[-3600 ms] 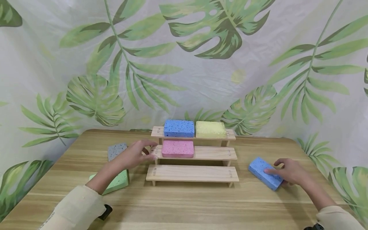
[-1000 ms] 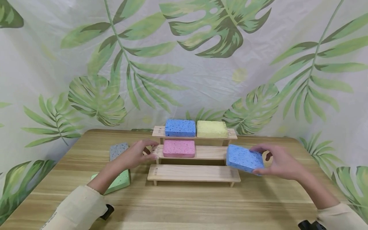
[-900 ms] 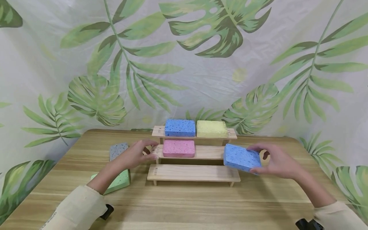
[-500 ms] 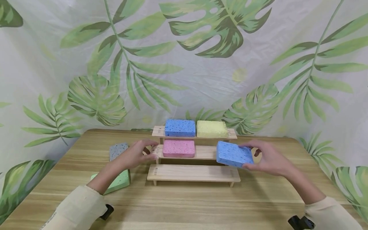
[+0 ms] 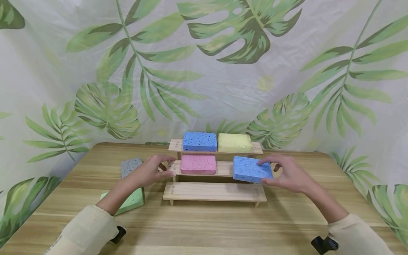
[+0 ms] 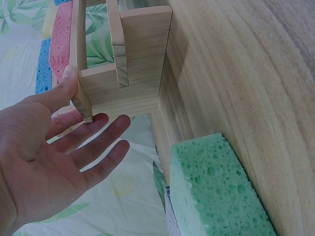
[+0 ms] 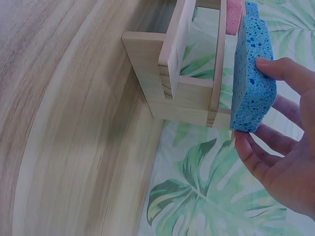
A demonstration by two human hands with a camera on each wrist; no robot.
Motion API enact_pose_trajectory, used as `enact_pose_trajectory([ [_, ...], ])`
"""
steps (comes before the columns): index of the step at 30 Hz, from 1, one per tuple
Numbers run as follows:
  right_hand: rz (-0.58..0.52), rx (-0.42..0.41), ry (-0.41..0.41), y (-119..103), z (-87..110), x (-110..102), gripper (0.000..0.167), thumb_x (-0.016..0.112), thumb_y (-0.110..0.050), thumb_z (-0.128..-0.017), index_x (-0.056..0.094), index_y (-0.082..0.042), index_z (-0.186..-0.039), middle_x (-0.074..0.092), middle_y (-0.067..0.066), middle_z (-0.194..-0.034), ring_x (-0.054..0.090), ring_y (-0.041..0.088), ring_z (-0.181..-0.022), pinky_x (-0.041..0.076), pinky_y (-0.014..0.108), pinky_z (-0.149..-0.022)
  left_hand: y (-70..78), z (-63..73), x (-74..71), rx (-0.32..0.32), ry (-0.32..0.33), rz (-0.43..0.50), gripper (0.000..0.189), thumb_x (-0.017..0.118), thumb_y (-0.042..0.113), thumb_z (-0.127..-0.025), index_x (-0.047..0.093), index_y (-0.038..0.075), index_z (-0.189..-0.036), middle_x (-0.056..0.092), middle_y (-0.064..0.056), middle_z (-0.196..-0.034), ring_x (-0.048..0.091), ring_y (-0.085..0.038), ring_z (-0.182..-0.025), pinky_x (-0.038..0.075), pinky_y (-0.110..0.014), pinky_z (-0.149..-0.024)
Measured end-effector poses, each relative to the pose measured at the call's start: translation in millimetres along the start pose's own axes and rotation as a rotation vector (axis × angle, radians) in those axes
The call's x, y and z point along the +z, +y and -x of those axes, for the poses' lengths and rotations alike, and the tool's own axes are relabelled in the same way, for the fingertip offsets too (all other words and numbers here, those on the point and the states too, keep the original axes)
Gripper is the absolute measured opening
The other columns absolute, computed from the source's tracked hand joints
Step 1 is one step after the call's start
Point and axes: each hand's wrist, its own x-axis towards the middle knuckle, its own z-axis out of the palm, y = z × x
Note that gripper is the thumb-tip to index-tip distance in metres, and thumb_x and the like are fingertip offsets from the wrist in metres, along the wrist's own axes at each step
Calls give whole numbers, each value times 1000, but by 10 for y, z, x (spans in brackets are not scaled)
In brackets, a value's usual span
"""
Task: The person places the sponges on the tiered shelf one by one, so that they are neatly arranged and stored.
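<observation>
With the right hand (image 5: 285, 173), pinches a blue sponge (image 5: 248, 169) over the right part of the middle tier (image 5: 224, 168) of the wooden rack (image 5: 213, 191), right of the pink sponge (image 5: 198, 164). With the left hand (image 5: 149, 171), holds that tier's left end, near a gray sponge (image 5: 130, 166).

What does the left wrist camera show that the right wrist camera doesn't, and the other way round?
Only the left wrist view shows the left hand at the rack's end, the green sponge, a sliver of the grey sponge and a strip of the yellow sponge.

Only the right wrist view shows the right hand, gripping a blue sponge.

Both show part of the pink sponge, some of another blue sponge behind it, the wooden rack, the table and the leaf-print cloth.
</observation>
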Motion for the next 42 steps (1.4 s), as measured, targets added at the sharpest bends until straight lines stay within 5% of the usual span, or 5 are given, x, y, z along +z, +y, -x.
enact_pose_trajectory([
  [19, -94, -8, -24, -85, -164, 166, 39, 89, -16, -82, 76, -5, -116, 71, 15, -124, 65, 34, -113, 60, 39, -81, -31, -12, 14, 2, 3, -5, 51, 76, 15, -96, 59, -12, -137, 60, -31, -137, 71, -34, -100, 62, -41, -79],
  [42, -71, 9, -71, -158, -291, 313, 38, 88, -13, -84, 74, -2, -118, 67, 21, -131, 62, 18, -81, 54, 35, -75, -21, -13, 11, 9, 9, -14, 52, 77, 16, -96, 60, -11, -136, 61, -31, -136, 71, -36, -100, 61, -42, -81],
])
